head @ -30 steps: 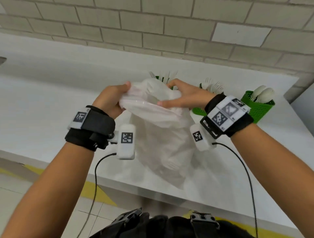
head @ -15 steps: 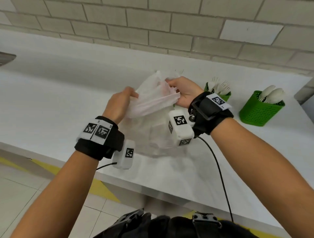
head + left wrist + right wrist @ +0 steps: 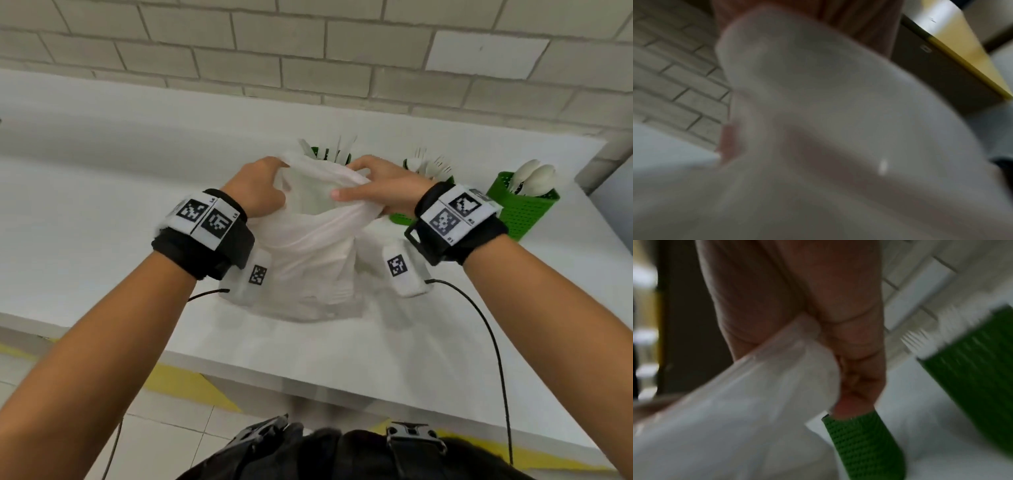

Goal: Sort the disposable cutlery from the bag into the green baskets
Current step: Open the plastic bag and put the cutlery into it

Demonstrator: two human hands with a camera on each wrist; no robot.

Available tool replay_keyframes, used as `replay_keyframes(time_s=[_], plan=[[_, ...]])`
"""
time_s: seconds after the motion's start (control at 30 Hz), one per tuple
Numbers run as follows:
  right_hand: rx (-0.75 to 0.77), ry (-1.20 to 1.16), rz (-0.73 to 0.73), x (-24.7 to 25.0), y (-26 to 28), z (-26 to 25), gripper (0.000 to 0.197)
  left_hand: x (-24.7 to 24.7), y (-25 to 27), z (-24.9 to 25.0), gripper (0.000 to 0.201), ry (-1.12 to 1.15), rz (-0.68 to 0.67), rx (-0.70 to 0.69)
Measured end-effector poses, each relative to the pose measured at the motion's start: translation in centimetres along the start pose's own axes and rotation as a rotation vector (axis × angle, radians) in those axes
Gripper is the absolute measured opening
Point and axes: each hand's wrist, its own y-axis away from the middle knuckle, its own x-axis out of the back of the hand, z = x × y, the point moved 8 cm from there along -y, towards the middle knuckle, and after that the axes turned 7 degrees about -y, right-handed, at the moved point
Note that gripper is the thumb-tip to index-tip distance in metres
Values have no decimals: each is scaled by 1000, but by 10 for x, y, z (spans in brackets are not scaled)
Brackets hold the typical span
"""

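Since half a second back, both our hands have pulled outward and the bag mouth has spread wider; before, the two rims were pinched close together. Left hand (image 3: 258,188) grips the left rim of the white plastic bag (image 3: 308,260), fingers curled into the film. Right hand (image 3: 383,188) grips the right rim, thumb laid along the top edge, film bunched in the fingers; the right wrist view shows that bunch clearly (image 3: 793,356). Left wrist view is mostly blurred film, not much use.

Bag sits on the white counter (image 3: 102,212), near the front edge, bottom resting and top held up by us. Pale cutlery shapes show faintly through the film low down; type and count we cannot tell.

Behind it stand three green baskets: knife basket (image 3: 320,152) mostly hidden by the bag, fork basket (image 3: 399,217) just beside our right hand, spoon basket (image 3: 524,212) further right. All already hold white pieces.

Handling guess: bag is thin, soft, slippery, collapses when released, so we keep one hand on a rim. Cutlery is light, stiff, a bit brittle, likely tangled; take one piece by the handle, not the tines.
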Motion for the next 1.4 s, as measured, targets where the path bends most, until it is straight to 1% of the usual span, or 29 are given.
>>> replay_keyframes(time_s=[0.07, 0.13, 0.17, 0.2, 0.23, 0.27, 0.3, 0.37, 0.4, 0.47, 0.5, 0.57, 0.63, 0.67, 0.7, 0.73, 0.77, 0.8, 0.83, 0.87, 0.9, 0.97, 1.0, 1.03, 1.13, 1.2, 1.27, 1.33, 1.4], plan=[[149, 388, 221, 10, 8, -19, 64, 2, -4, -5, 48, 172, 5, 79], [311, 740, 456, 7, 27, -49, 63, 7, -3, -6, 42, 331, 39, 130], [342, 850, 517, 3, 36, -60, 62, 8, -3, -7, 37, 420, 63, 139], [326, 906, 522, -3, 39, -65, 64, 11, -2, -7, 31, 517, 85, 144], [271, 911, 479, -7, 41, -66, 68, 13, 1, -7, 25, 622, 87, 147], [198, 875, 403, -13, 40, -62, 69, 13, 3, -7, 27, 729, 74, 147], [146, 810, 293, -20, 37, -56, 62, 11, 5, -8, 33, 845, 50, 146], [81, 642, 91, -34, 25, -42, 36, 2, 6, -10, 38, 1062, -5, 167], [46, 560, 61, -36, 18, -34, 26, -5, 7, -11, 40, 1146, -42, 193], [-10, 347, 101, -33, 6, -24, 16, -21, 13, -6, 43, 1259, -169, 207], [-41, 193, 150, -29, 2, -20, 20, -29, 17, -1, 45, 1315, -247, 202], [-109, -228, 222, -23, -2, -6, 20, -40, 23, 6, 49, 1453, -370, 207], [-173, -712, 235, -23, -1, 6, 27, -42, 25, 5, 39, 1517, -430, 212], [-187, -875, 255, -22, -3, 12, 33, -42, 26, 3, 32, 1508, -457, 200], [-193, -1000, 261, -21, -5, 17, 32, -41, 27, 0, 24, 1473, -482, 175], [-193, -1020, 274, -20, -4, 19, 21, -41, 28, -3, 19, 1404, -507, 153], [-200, -980, 251, -21, -3, 18, 9, -43, 29, -7, 20, 1297, -520, 155], [-211, -942, 218, -23, -2, 19, 15, -46, 28, -13, 27, 1161, -514, 177], [-216, -855, 126, -29, -2, 16, 28, -50, 27, -20, 36, 1000, -486, 207], [-219, -673, 37, -35, 1, 11, 38, -51, 26, -25, 41, 831, -446, 234], [-219, -405, -12, -39, 6, 6, 43, -51, 24, -31, 41, 681, -400, 252], [-200, 97, 46, -33, 4, 9, 37, -50, 23, -36, 35, 547, -351, 269], [-178, 222, 91, -30, 2, 9, 35, -51, 22, -36, 32, 555, -341, 268], [-167, 250, 121, -28, -2, 11, 36, -50, 21, -37, 27, 574, -317, 257], [-157, 158, 190, -28, -11, 18, 52, -37, 14, -42, 12, 653, -102, 203], [-140, -59, 236, -25, -15, 14, 52, -34, 14, -41, 3, 849, -63, 199], [-109, -255, 324, -15, -14, 4, 47, -31, 16, -36, 6, 1061, -62, 203], [-75, -382, 383, -7, -17, -7, 47, -10, 14, -39, 11, 1140, 62, 173], [-44, -536, 382, -10, -23, -16, 46, 23, 13, -44, 20, 1145, 209, 47]])
